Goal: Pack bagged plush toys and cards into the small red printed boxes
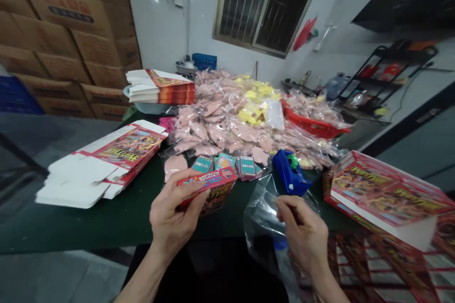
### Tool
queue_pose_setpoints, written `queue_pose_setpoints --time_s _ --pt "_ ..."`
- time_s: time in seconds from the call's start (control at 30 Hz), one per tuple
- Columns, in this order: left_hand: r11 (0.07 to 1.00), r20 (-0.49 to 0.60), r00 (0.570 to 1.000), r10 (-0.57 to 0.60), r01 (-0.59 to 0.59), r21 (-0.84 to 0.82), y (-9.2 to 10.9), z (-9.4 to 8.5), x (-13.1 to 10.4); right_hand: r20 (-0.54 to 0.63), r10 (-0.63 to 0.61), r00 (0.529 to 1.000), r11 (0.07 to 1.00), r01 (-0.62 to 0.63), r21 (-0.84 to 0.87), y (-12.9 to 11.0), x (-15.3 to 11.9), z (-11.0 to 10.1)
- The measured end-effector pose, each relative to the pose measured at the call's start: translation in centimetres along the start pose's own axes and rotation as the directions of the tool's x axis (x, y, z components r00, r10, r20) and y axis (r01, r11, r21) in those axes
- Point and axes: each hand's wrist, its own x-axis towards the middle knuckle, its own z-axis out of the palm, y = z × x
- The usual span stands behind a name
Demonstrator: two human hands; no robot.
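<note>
My left hand (pixel 177 208) is wrapped round a small red printed box (pixel 216 191), held upright above the green table near its front edge. To its right, my right hand (pixel 302 227) pinches the edge of a clear plastic bag (pixel 261 213), which hangs down over the table's front edge. Just behind the right hand stands a blue tape dispenser (pixel 289 175) with a green core. Behind the red box lie teal-backed cards (pixel 245 166) in small groups. A pink flat piece in clear wrap (pixel 175 166) lies left of the cards.
A large heap of wrapped pink pieces (pixel 216 130) and yellow ones covers the table's back, beside a red basket (pixel 313 125). Flattened cartons (pixel 117 156) lie at left, with a carton stack (pixel 167 87) behind. Red display boxes (pixel 391 194) stand at right.
</note>
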Motion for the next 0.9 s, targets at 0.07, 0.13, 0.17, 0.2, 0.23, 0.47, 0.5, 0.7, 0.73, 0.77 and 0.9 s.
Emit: queue_pose_setpoints --time_s 0.07,0.13,0.17,0.2,0.23,0.47,0.5,0.7,0.73,0.77,0.9 --pt "1.0 0.004 1.0 -0.016 0.016 0.014 0.1 0.0 0.1 0.047 -0.077 0.996 0.987 0.069 0.144 -4.4 -0.1 1.5" --pt "0.998 0.0 0.998 -0.055 0.055 0.01 0.1 0.0 0.0 0.087 -0.039 0.995 0.927 0.004 0.374 -7.7 0.2 3.2" --pt "0.997 -0.009 0.997 -0.077 0.077 0.01 0.0 0.1 -0.1 0.121 0.001 0.993 0.871 -0.06 0.487 -8.9 0.3 4.0" --pt "0.995 -0.02 0.995 -0.095 0.096 0.014 0.0 0.1 -0.2 0.162 0.043 0.986 0.802 -0.131 0.582 -9.7 0.4 4.8" --pt "0.994 -0.03 0.994 -0.107 0.108 0.022 -0.1 0.2 -0.3 0.202 0.079 0.976 0.732 -0.195 0.653 -10.2 0.4 5.6" --pt "0.996 -0.018 0.996 -0.092 0.092 0.003 -0.2 0.2 -0.7 0.339 0.208 0.918 0.519 -0.397 0.757 -10.4 0.2 8.8" --pt "0.996 -0.015 0.996 -0.086 0.086 -0.01 -0.1 0.1 -0.7 0.343 0.216 0.914 0.522 -0.405 0.751 -10.4 0.3 8.9" --pt "0.997 0.043 0.998 -0.036 0.039 -0.061 -0.2 -0.3 -0.1 0.316 0.278 0.907 0.609 -0.421 0.672 -10.7 0.6 9.1" --pt "0.999 0.089 0.996 -0.015 0.019 -0.04 -0.2 -0.6 0.2 0.311 0.285 0.907 0.619 -0.421 0.663 -10.8 0.6 9.1" --pt "1.0 0.145 0.989 0.008 -0.006 -0.011 -0.1 -0.8 0.5 0.306 0.291 0.907 0.626 -0.422 0.656 -10.8 0.6 9.0" --pt "0.995 0.342 0.937 0.075 -0.092 0.034 0.1 -1.9 1.8 0.322 0.311 0.894 0.641 -0.448 0.624 -10.8 0.6 9.0"
